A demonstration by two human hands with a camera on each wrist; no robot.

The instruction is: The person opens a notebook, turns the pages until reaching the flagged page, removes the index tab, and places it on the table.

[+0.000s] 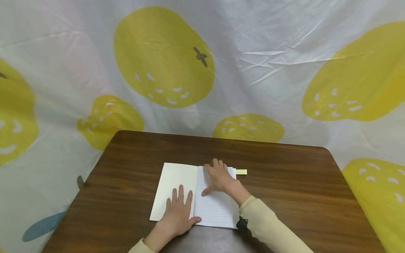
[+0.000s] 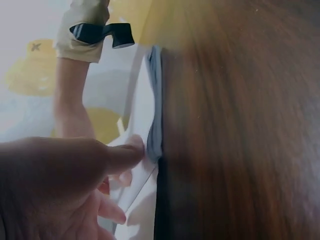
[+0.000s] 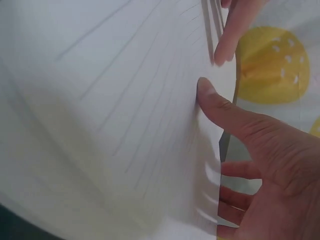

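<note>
Your notebook (image 1: pixel 196 193) lies open on the table (image 1: pixel 284 196), near its front edge. Your left hand (image 1: pixel 178 211) lies flat on the notebook's left page, fingers spread and straight, thumb reaching to the fold. Your right hand (image 1: pixel 218 177) rests on the upper part of the right, lined page, fingers loosely together at the top edge, thumb stretched toward the fold. A yellow tab (image 1: pixel 241 172) sticks out just beyond the notebook's upper right corner.
</note>
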